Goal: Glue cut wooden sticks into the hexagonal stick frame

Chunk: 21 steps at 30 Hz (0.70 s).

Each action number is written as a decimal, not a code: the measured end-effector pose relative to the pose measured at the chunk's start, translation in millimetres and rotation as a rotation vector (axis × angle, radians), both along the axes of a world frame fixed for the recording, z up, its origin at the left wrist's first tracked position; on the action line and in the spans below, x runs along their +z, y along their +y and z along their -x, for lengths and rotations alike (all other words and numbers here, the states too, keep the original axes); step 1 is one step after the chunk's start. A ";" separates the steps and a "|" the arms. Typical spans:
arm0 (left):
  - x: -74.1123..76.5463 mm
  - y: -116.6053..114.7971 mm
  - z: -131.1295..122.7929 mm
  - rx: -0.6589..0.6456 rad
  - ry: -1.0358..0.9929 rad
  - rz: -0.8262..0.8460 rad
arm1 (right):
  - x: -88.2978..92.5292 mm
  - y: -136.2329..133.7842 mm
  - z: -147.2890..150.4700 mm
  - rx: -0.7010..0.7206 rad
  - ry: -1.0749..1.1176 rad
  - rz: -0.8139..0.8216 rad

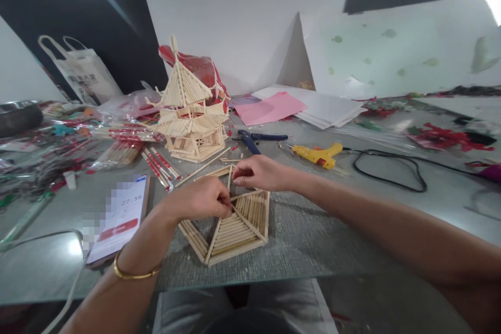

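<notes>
The stick frame (pixel 238 232) (presumably light, stiff, fragile) is best gripped by its rim (pixel 237 252); over it, left hand (pixel 205 199) and right hand (pixel 260 173) are held, fingers (pixel 223 203) curled, any pinch indiscernible.

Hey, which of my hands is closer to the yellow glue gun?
Right. Your right hand is left of the yellow glue gun, over the stick frame; your left hand is farther left and nearer you.
</notes>
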State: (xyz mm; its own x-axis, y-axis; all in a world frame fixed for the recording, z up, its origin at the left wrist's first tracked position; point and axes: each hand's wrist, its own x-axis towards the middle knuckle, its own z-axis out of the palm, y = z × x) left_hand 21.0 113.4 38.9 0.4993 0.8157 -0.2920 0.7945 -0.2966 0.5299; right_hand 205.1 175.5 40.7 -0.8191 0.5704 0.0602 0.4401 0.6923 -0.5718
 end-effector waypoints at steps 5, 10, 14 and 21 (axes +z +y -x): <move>0.5 -0.6 0.2 0.002 0.025 -0.011 | 1.8 -1.6 1.1 0.012 -0.017 -0.012; 0.9 -3.5 -1.7 -0.005 0.061 -0.091 | 0.7 -3.5 1.2 0.036 -0.041 -0.063; 3.7 -6.7 -4.1 -0.017 0.096 -0.157 | -0.5 -4.1 0.6 0.056 -0.050 -0.080; 3.0 -6.3 -4.1 -0.044 0.124 -0.187 | 0.7 -7.5 1.3 0.078 -0.070 -0.074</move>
State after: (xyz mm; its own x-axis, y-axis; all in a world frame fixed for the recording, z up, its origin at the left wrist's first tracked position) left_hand 25.1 107.1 41.9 0.5051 0.8397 -0.1994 0.8344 -0.4161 0.3614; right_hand 203.8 168.0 41.3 -0.8647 0.5006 0.0408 0.4201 0.7655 -0.4874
